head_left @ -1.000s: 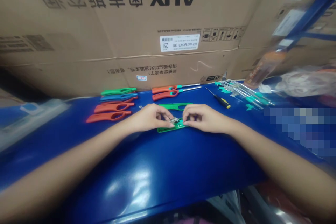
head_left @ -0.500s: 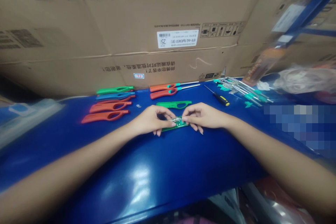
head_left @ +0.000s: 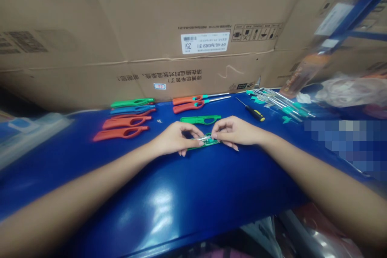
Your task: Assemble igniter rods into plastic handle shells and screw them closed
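My left hand (head_left: pixel 172 139) is closed around the left part of an opened green lighter casing (head_left: pixel 208 144), its thumb lying along a clear, shiny inner piece (head_left: pixel 202 138). At the casing's other end, my right hand (head_left: pixel 237 131) has its thumb and fingertips pinched together. Whatever sits between those fingertips is too small or hidden to name. Just behind the hands lies another green lighter casing part (head_left: pixel 189 120). Beyond it are two orange lighters (head_left: pixel 185 107) with metal rods.
Several coloured lighter casings (head_left: pixel 127 132) lie to the left, near tiny metal bits (head_left: pixel 159 121). At the right are a screwdriver (head_left: pixel 255 113), several metal lighter rods (head_left: pixel 279 102), a bottle (head_left: pixel 305 74) and a plastic bag (head_left: pixel 353 92). A cardboard box (head_left: pixel 121 28) stands behind the blue table (head_left: pixel 163 193).
My right hand has shifted slightly right and up, and a little more of the casing's green inside shows between the hands. The left hand keeps its hold.
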A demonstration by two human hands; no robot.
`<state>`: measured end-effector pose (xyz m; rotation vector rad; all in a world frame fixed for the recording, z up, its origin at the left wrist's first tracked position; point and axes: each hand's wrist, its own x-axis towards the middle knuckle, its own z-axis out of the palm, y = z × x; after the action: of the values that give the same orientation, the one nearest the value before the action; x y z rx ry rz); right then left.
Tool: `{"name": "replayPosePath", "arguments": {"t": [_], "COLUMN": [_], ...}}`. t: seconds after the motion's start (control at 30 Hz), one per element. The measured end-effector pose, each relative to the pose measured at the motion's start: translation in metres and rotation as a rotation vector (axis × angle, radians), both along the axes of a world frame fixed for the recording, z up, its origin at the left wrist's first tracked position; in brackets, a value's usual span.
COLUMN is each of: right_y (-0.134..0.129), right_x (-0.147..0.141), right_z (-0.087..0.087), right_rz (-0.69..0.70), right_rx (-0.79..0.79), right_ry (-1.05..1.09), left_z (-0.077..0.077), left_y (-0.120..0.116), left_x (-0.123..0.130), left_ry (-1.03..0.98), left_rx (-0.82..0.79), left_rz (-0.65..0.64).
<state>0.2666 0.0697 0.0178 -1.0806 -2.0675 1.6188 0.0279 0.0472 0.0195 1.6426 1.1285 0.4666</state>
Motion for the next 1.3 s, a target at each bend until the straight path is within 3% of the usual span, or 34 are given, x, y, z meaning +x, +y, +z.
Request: {"name": "replayPosePath", "arguments": {"t": [1.3], "right_y": [0.0024], "right_x": [0.0029], "right_z": [-0.0037], "right_rz": [0.035], "right_rx": [0.001], "right_ry": [0.007], "left_z": [-0.0048], "left_y": [0.0026], "left_x": [-0.0031], "left_ry": [-0.008], "left_rx": [0.002], "left_rz": [-0.038]}}
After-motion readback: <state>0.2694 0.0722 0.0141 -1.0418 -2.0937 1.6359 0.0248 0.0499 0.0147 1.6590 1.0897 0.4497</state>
